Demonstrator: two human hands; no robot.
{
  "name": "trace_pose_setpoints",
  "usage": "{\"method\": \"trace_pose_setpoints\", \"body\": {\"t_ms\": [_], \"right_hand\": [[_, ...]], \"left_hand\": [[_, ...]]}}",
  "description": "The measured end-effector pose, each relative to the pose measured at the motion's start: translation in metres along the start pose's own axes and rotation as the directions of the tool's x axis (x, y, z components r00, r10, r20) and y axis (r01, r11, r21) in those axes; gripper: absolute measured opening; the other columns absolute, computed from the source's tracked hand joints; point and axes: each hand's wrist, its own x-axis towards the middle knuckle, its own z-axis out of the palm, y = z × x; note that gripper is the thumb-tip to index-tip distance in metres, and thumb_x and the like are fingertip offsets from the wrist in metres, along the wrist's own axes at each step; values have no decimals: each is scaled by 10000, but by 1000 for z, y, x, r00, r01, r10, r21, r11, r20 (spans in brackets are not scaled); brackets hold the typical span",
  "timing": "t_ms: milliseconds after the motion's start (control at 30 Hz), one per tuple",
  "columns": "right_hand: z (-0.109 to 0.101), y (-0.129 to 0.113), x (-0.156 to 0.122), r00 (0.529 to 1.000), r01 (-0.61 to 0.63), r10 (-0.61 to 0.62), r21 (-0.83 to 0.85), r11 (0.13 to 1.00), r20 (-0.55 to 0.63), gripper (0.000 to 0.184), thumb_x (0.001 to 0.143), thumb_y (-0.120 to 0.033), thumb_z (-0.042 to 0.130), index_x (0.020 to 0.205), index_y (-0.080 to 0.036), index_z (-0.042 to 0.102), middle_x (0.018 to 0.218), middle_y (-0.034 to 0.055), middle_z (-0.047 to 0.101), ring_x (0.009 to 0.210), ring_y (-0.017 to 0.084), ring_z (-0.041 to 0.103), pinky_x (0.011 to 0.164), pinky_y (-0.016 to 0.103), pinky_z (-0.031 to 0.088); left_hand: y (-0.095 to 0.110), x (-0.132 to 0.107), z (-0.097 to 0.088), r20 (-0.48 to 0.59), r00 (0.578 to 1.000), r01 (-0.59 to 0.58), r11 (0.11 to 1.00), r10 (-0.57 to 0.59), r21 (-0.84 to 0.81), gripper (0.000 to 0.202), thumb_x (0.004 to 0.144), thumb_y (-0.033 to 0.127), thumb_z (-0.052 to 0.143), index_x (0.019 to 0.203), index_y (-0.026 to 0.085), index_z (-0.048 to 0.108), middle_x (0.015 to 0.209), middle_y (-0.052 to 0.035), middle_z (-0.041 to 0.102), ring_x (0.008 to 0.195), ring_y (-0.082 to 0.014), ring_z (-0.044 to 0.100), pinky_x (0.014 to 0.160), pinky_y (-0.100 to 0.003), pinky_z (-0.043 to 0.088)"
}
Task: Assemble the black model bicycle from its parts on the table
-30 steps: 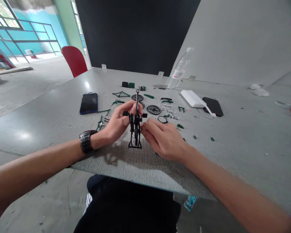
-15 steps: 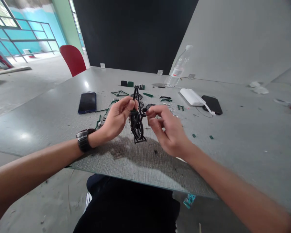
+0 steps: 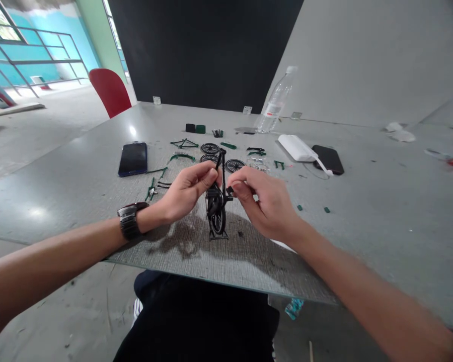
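Observation:
A partly built black model bicycle (image 3: pixel 218 213), with one spoked wheel, stands roughly upright over the near part of the table. My left hand (image 3: pixel 189 190) grips its frame between thumb and fingers, from the left side. On the other side, my right hand (image 3: pixel 267 205) pinches a small black part (image 3: pixel 230 190), perhaps a pedal, close to the frame's crank area. Whether that part touches the frame I cannot tell. Behind the hands lie loose spoked wheels (image 3: pixel 235 165), a green bicycle frame (image 3: pixel 184 144) and a green curved mudguard (image 3: pixel 181 157).
A phone (image 3: pixel 133 159) lies at the left. To the right are a white power bank (image 3: pixel 296 149), a dark phone-like slab (image 3: pixel 329 160) and a clear plastic bottle (image 3: pixel 275 108). Small green pieces (image 3: pixel 326 209) lie right of my hand. A dark panel (image 3: pixel 207 55) stands behind the table.
Both hands and the model bicycle have come lower and nearer to me, uncovering more of the loose wheels. The small black part now shows at my right fingertips.

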Motion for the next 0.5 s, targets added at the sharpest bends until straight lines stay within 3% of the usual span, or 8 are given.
{"method": "trace_pose_setpoints", "body": {"t_ms": [267, 500], "right_hand": [[4, 2, 2, 967, -140, 126, 48, 989, 222, 356, 1071, -388, 326, 764, -228, 407, 619, -43, 464, 555, 118, 419, 576, 283, 308], [1, -4, -3, 993, 59, -64, 56, 997, 97, 239, 1058, -297, 336, 864, -222, 452, 733, -23, 529, 591, 109, 442, 557, 267, 318]], "left_hand": [[-7, 2, -3, -80, 996, -41, 998, 44, 42, 297, 1018, 365, 480, 780, 199, 542, 752, 0, 488, 688, -149, 427, 659, -290, 362], [3, 4, -3, -87, 994, -65, 997, 68, 46, 357, 1022, 461, 457, 791, 204, 546, 739, -4, 499, 655, -148, 434, 640, -290, 384]]}}
